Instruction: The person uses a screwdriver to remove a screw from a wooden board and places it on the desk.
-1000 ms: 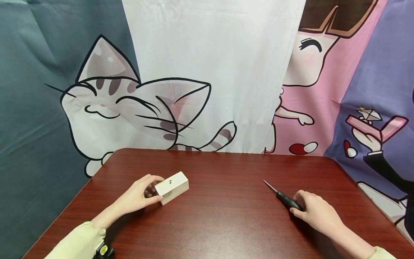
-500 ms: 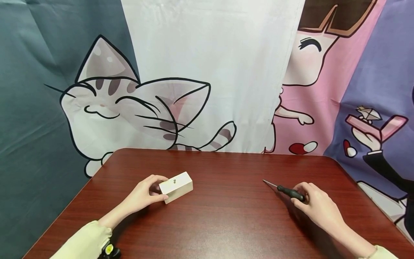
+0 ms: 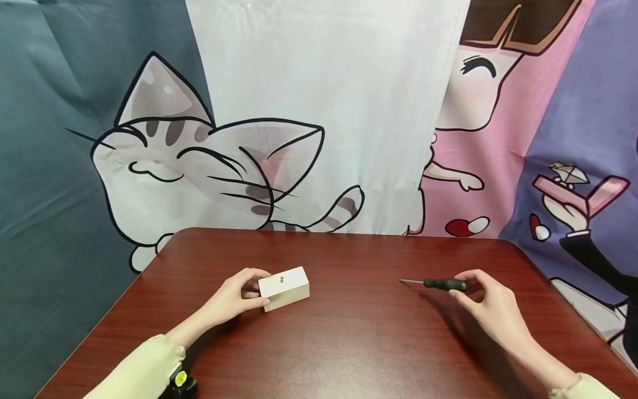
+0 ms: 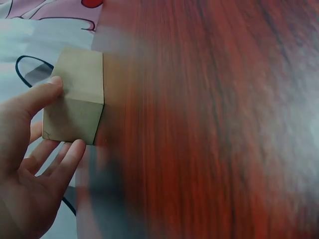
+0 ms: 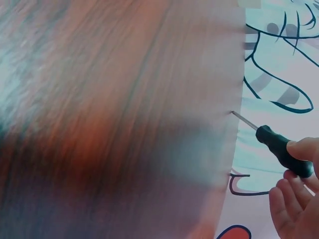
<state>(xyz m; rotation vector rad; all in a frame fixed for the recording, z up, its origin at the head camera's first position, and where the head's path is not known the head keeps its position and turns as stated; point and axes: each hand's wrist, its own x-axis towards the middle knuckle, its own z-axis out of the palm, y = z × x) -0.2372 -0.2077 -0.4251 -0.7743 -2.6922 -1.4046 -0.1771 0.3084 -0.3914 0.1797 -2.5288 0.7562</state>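
Observation:
My left hand [image 3: 230, 298] grips the near-left end of a pale wooden block [image 3: 285, 288], thumb on the front side and fingers behind. Two small dark holes or screw heads show on the block's top face. In the left wrist view the block [image 4: 75, 94] sits between thumb and fingertips. On the right, my right hand [image 3: 493, 310] pinches the handle of a screwdriver [image 3: 445, 284] between thumb and fingers. Its thin metal shaft points left toward the block, with a wide gap between them. The right wrist view shows the black screwdriver handle [image 5: 279, 147] under the thumb, other fingers loosely bent below.
Both hands are over a reddish-brown wooden table [image 3: 349, 343]. Behind its far edge hangs a cloth backdrop [image 3: 339, 83] printed with a cartoon cat and figures. A dark device with a yellow mark [image 3: 180, 379] is strapped at the left wrist.
The left hand has moved right with the wooden block. The right hand has risen slightly, and the screwdriver has swung from slanting to nearly level, its tip pointing left.

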